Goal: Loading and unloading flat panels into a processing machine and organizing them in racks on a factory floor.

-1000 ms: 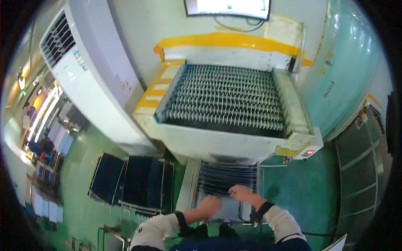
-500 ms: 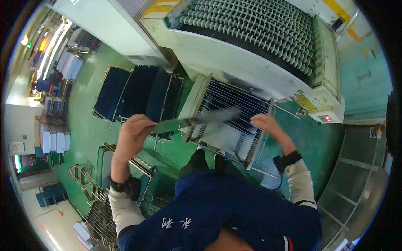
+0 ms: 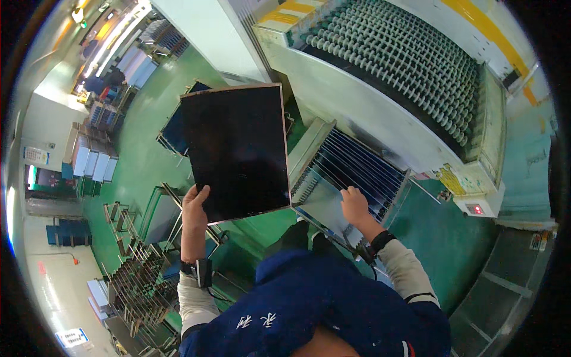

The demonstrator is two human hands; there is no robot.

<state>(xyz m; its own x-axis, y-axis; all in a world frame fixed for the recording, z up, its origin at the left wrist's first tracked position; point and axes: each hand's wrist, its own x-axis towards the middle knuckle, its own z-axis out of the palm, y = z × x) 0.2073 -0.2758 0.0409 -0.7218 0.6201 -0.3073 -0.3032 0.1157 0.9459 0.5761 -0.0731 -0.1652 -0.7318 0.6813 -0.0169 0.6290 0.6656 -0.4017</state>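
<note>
A square black panel (image 3: 241, 152) with a thin copper-coloured rim is held up in my left hand (image 3: 196, 205). The thumb lies on its face near the lower left corner, and the other fingers are mostly behind it. My right hand (image 3: 355, 208) is over a slotted metal rack (image 3: 318, 223), its fingers curled together at the edge of the dark panels (image 3: 357, 169) standing there in a row. Whether these fingers pinch a panel is too small to tell. The near part of the rack shows a bare pale floor and coiled spacers.
Beyond the rack stands a pale machine (image 3: 369, 101) with rows of grey roller wheels (image 3: 410, 59). A control box (image 3: 476, 205) juts from its near right corner. More racks (image 3: 140, 276) stand at the lower left. On the right is a grey metal panelled structure (image 3: 505, 285).
My left hand has turned the panel from nearly edge-on to face-up view. My right hand has moved nearer and left over the rack. The whole view has shifted slightly.
</note>
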